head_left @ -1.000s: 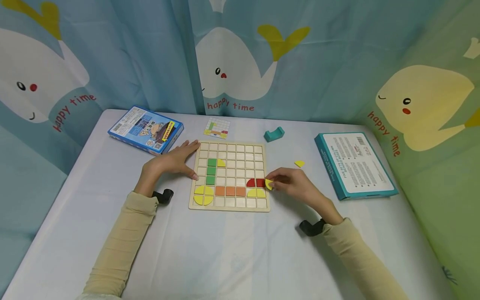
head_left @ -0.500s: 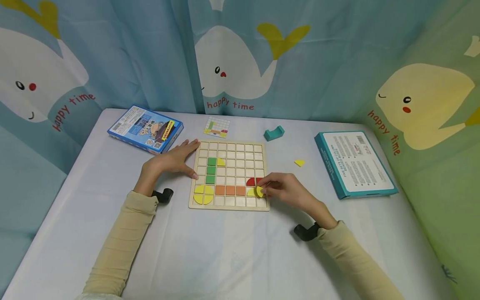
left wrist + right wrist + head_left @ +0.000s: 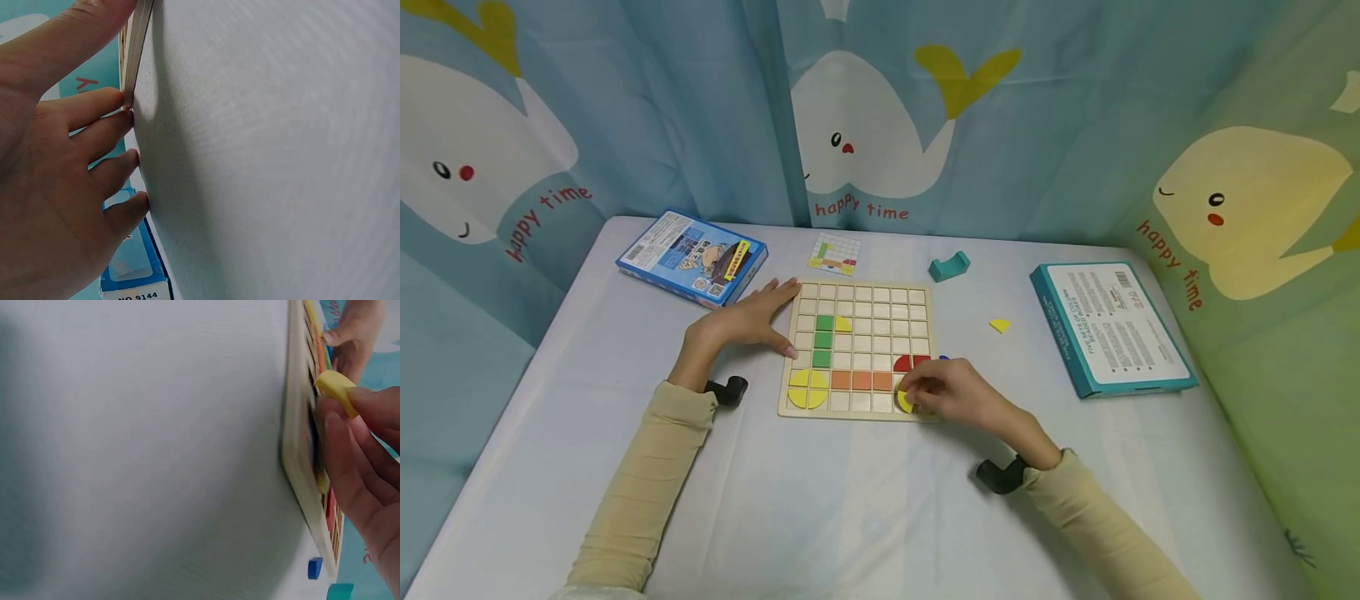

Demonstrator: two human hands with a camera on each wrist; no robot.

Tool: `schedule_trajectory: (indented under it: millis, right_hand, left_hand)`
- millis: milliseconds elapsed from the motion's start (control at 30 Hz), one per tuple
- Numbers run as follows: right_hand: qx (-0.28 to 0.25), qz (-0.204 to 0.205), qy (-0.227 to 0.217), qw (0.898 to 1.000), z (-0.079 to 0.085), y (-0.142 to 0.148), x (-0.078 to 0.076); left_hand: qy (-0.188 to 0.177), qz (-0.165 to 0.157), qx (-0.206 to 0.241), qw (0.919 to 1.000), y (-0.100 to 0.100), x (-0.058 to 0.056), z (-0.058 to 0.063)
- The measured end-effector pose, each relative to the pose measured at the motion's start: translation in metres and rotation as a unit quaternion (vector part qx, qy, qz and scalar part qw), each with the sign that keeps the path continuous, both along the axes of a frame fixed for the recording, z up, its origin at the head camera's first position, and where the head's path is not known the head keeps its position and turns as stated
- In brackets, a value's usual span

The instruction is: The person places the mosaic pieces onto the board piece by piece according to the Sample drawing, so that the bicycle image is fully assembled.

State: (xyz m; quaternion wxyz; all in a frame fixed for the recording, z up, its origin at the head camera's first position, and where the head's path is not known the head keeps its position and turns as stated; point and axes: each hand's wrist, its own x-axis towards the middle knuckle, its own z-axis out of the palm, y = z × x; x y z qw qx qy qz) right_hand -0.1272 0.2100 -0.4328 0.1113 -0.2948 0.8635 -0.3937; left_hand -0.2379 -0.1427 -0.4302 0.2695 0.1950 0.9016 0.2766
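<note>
A wooden grid board (image 3: 880,296) lies mid-table. My left hand (image 3: 747,322) rests at its left edge, fingers spread, thumb on the rim; the left wrist view shows fingertips (image 3: 128,164) along the cloth. Thumb and fingers of my right hand (image 3: 970,398) pinch a yellow quarter-circle tile (image 3: 904,403) close over the board's lower right cells. That tile (image 3: 336,386) shows its thickness in the right wrist view. On the board sit green square tiles (image 3: 822,341), orange square tiles (image 3: 862,381), yellow quarter-circles forming a circle (image 3: 807,389), another yellow quarter (image 3: 843,324) and red tiles (image 3: 902,363).
A loose yellow tile (image 3: 999,326) and a small blue piece (image 3: 314,568) lie right of the board. Behind it are a pattern card (image 3: 834,254) and a teal curved block (image 3: 950,267). A blue box (image 3: 694,259) stands left, a teal box (image 3: 1112,331) right.
My right hand has carried the yellow tile left and toward the front of the board, past the red tiles. A blue piece shows beyond that hand now. The left hand stays put.
</note>
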Motion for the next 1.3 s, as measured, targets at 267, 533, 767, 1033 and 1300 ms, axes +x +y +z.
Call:
schedule_trajectory:
  millis: [267, 533, 767, 1033, 1300]
  right_hand:
    - [0.055, 0.009, 0.058, 0.997, -0.001, -0.0082, 0.0032]
    - [0.053, 0.019, 0.104, 0.993, -0.0018, -0.01, 0.0052]
    - [0.058, -0.002, 0.096, 0.994, -0.0035, -0.0107, 0.005]
    - [0.082, 0.024, 0.106, 0.991, 0.0005, -0.0097, 0.0075]
    - [0.094, 0.024, 0.114, 0.989, 0.0018, -0.0106, 0.0096]
  left_hand:
    - [-0.003, 0.004, -0.001, 1.0, 0.0008, 0.0005, 0.0004]
    - [0.0, 0.004, -0.002, 1.0, 0.0008, 0.0009, 0.0004]
    - [-0.001, 0.004, -0.006, 1.0, 0.0011, 0.0016, 0.0016]
    - [0.0, 0.002, -0.007, 1.0, 0.0009, 0.001, 0.0003]
    - [0.0, 0.001, -0.003, 1.0, 0.001, 0.0014, 0.0013]
